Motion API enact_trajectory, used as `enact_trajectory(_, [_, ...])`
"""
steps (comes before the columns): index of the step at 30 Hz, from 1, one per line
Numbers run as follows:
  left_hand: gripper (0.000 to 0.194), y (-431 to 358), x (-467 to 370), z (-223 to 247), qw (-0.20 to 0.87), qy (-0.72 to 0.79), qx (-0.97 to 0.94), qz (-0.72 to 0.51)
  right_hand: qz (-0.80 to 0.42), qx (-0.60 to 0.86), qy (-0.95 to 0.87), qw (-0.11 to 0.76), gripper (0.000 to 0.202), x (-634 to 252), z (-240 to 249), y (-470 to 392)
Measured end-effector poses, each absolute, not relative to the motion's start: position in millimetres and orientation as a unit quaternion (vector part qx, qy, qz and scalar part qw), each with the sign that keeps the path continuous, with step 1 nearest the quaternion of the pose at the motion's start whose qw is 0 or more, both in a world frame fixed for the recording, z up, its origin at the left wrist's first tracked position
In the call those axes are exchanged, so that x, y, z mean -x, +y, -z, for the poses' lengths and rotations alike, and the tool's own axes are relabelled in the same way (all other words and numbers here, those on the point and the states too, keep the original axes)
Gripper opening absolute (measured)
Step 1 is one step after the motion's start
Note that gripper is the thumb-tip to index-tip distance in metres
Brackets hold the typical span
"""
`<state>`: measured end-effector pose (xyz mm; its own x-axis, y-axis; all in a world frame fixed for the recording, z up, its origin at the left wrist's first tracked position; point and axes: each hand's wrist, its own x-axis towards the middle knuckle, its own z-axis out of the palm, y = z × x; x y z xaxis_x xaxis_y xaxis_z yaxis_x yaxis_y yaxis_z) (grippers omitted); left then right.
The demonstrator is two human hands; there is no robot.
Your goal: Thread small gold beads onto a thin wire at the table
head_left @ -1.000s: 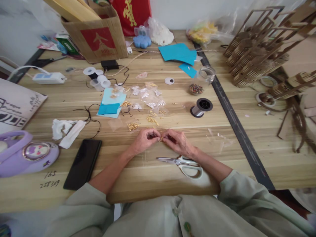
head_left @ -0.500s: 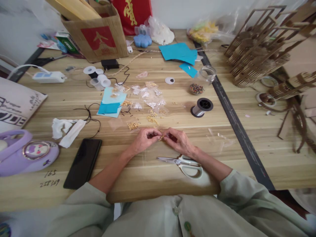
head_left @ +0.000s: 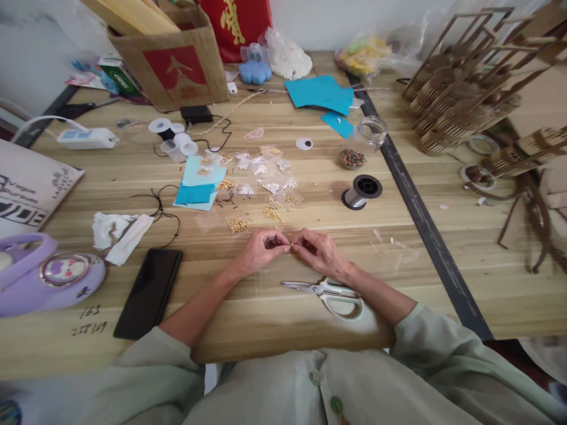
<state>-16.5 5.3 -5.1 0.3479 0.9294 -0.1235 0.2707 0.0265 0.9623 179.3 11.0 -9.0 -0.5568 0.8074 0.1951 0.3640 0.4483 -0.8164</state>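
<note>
My left hand (head_left: 264, 251) and my right hand (head_left: 319, 252) meet fingertip to fingertip above the table. Both are closed in a pinch around a tiny gold-coloured piece (head_left: 291, 245), mostly covered by the fingers; its exact kind is too small to tell. A thin clear thread hangs below my left hand. Just beyond the fingers lie a pile of small gold beads (head_left: 238, 225) and a scatter of gold bits (head_left: 273, 213). White-handled scissors (head_left: 328, 294) rest on the table below my right hand, blades pointing left.
Beyond the hands are small bags of silver pieces (head_left: 266, 171), a wire spool (head_left: 361, 192) and a tipped jar of beads (head_left: 353, 158). A black phone (head_left: 149, 293) lies at left, blue sheets (head_left: 197, 184) farther back. Wooden basket-like pieces (head_left: 460, 94) crowd the right.
The fingertips have shifted very slightly around the small gold piece, and less of it shows between them now. Everything on the table stays where it was.
</note>
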Motion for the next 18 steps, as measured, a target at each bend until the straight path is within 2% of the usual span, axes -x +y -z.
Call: enact_trajectory(18, [0.012, 4.9, 16.7, 3.1, 0.523, 0.486, -0.631, -0.304, -0.433, 0.405, -0.745, 0.307, 0.013, -180.4, 12.5, 13.8])
